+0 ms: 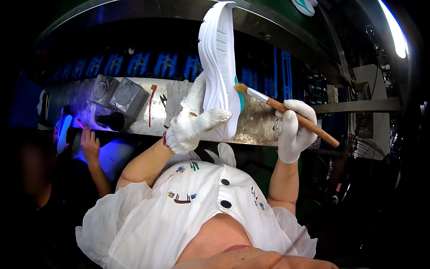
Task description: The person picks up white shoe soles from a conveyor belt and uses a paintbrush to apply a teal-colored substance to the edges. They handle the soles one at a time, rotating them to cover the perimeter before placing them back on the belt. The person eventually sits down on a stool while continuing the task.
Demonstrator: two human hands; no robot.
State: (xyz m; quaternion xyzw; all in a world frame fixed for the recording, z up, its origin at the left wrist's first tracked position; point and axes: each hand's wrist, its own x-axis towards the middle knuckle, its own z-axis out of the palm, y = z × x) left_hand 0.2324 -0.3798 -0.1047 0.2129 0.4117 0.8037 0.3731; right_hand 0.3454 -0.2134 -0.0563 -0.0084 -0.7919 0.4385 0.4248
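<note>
My left hand (190,123), in a white knitted glove, grips a white shoe sole (217,62) near its lower end and holds it upright above the bench. A teal patch (241,101) shows along the sole's right edge. In my right hand (295,130), also gloved in white, is a paintbrush (291,111) with a wooden handle and a silver ferrule. Its tan bristles touch the sole's right edge at the top of the teal patch. The fingers of both hands are closed round what they hold.
On the metal bench (255,127) to the left stand two grey containers (127,98). A red toothbrush (152,105) and dark-tipped pliers or snips (163,99) lie beside them. At far left a co-worker's hand (90,145) works under purple light near another shoe part (63,133). Blue fixtures (165,65) line the back.
</note>
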